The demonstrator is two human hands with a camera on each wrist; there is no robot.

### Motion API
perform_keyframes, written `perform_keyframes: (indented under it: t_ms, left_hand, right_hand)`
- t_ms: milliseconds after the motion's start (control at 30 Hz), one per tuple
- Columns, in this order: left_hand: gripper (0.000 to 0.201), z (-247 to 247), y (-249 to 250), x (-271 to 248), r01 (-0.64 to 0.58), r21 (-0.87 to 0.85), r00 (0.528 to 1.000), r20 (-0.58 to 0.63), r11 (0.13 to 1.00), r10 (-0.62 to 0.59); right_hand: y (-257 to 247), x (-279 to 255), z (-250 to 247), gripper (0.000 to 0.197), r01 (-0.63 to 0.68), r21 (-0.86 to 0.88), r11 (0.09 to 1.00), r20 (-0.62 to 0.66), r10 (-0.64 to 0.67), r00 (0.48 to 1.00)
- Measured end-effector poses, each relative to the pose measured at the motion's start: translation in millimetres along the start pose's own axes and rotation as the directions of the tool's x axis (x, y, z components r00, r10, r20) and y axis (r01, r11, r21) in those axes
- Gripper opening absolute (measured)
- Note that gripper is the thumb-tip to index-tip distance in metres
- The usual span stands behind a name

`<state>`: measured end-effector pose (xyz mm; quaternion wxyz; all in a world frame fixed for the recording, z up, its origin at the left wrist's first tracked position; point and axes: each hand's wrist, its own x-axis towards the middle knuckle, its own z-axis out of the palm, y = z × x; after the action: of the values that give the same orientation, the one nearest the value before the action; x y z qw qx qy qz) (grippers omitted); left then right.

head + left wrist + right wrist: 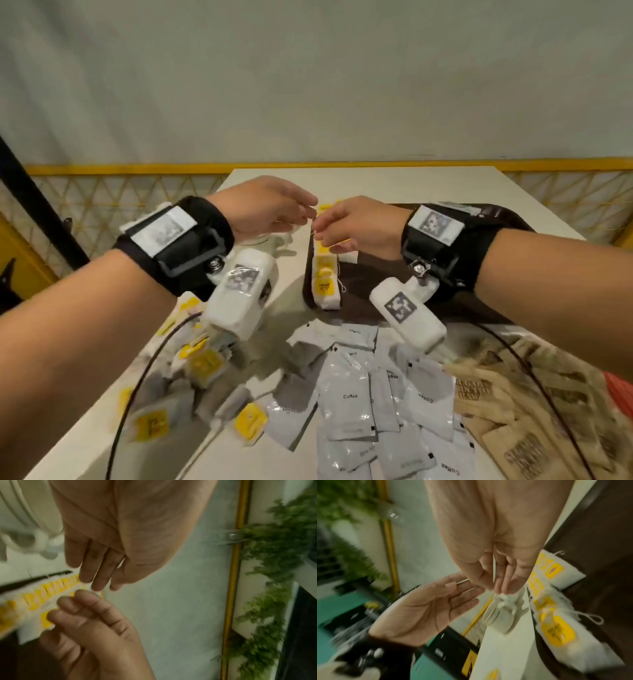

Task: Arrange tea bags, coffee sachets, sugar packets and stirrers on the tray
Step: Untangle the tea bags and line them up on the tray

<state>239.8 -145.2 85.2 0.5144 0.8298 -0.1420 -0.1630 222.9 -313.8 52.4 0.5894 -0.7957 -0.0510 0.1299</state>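
While both hands hang above the far left end of the tray [486, 310], the left hand [263, 209] and right hand [352, 224] meet fingertip to fingertip over a thin string [313, 229]. The right thumb and fingers are pressed together, pinching that string; the left hand's fingers reach straight toward it, and whether they actually grip it cannot be told, since the wrist views are blurred. A row of tea bags [325, 274] with yellow tags lies along the left edge of the dark brown tray, just below the hands. A loose heap of tea bags [191, 370] sits on the white table [260, 308] under the left forearm, off the tray. Grey coffee sachets [352, 397] are scattered on the table in front of the tray, and brown sugar packets [507, 411] lie to their right, under the right forearm. A white cup [500, 616] stands on the table to the left of the tray, near the hands
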Motion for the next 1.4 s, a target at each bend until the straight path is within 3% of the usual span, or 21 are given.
perform_keyframes:
  t_ms: [67, 100, 167, 233, 367, 500, 633, 733, 833, 967, 1067, 1200, 1300, 1400]
  left_hand:
    - [0.016, -18.6, -8.2, -38.7, -0.040, 0.231, 0.997, 0.077, 0.972, 0.023]
    - [0.015, -27.3, -16.0, -56.4, -0.052, 0.399, 0.992, 0.123, 0.915, 0.003]
    - [0.030, -40.1, -35.1, -85.4, -0.020, 0.693, 0.975, 0.173, 0.721, -0.139]
    - [0.045, -47.6, -53.5, -104.7, 0.039, 0.825, 0.947, 0.149, 0.563, -0.284]
    - [0.063, -54.5, -80.3, -117.3, 0.084, 0.905, 0.916, 0.095, 0.417, -0.390]
    - [0.050, -47.8, -93.1, -111.7, 0.070, 0.857, 0.951, 0.096, 0.510, -0.293]
    - [0.022, -42.1, -105.5, -101.8, -0.001, 0.803, 0.983, 0.110, 0.596, -0.147]
    - [0.012, -41.8, -107.7, -100.8, -0.008, 0.808, 0.991, 0.083, 0.589, -0.100]
    - [0.016, -43.5, -105.9, -103.5, -0.003, 0.790, 0.997, 0.046, 0.613, -0.055]
    - [0.016, -49.8, -103.5, -106.2, 0.024, 0.784, 1.000, -0.009, 0.621, -0.026]
    - [0.013, -51.7, -103.0, -104.7, 0.053, 0.777, 0.998, -0.059, 0.627, -0.011]
    - [0.013, -46.4, -103.4, -104.8, 0.087, 0.712, 0.992, -0.123, 0.697, 0.001]
    - [0.012, -43.9, -104.2, -106.1, 0.100, 0.624, 0.988, -0.153, 0.775, -0.004]
    - [0.015, -46.4, -102.5, -106.5, 0.105, 0.563, 0.985, -0.171, 0.820, -0.009]
  right_hand:
    - [-8.5, -20.5, 21.5, 0.023, 0.069, -0.259, 0.963, 0.177, -0.022, 0.984]
    - [-8.8, -26.3, 31.1, 0.029, 0.099, -0.389, 0.916, 0.238, -0.004, 0.971]
    - [-8.0, -31.9, 55.1, 0.045, 0.193, -0.618, 0.763, 0.313, 0.013, 0.950]
    - [-5.3, -31.9, 78.9, 0.065, 0.269, -0.732, 0.626, 0.371, 0.035, 0.928]
    - [4.0, -22.4, 120.9, 0.098, 0.326, -0.776, 0.541, 0.448, 0.108, 0.888]
    - [7.9, -16.3, 142.6, 0.077, 0.356, -0.815, 0.458, 0.428, 0.061, 0.902]
    - [12.9, -13.1, 145.4, 0.052, 0.362, -0.871, 0.332, 0.382, -0.008, 0.924]
    - [16.2, -12.3, 141.4, 0.035, 0.364, -0.863, 0.352, 0.367, -0.059, 0.928]
    - [15.0, -13.9, 134.1, 0.022, 0.324, -0.852, 0.412, 0.332, -0.055, 0.942]
    - [5.8, -17.7, 119.7, 0.030, 0.154, -0.757, 0.636, 0.179, -0.025, 0.984]
    - [1.0, -16.0, 120.4, 0.041, 0.117, -0.646, 0.754, 0.159, -0.016, 0.987]
    - [3.8, -13.7, 140.2, 0.054, 0.080, -0.585, 0.807, 0.226, 0.068, 0.972]
    - [9.0, -11.6, 151.5, 0.067, 0.174, -0.670, 0.721, 0.273, 0.021, 0.962]
    - [12.1, -6.1, 153.6, 0.053, 0.222, -0.683, 0.696, 0.262, -0.051, 0.964]
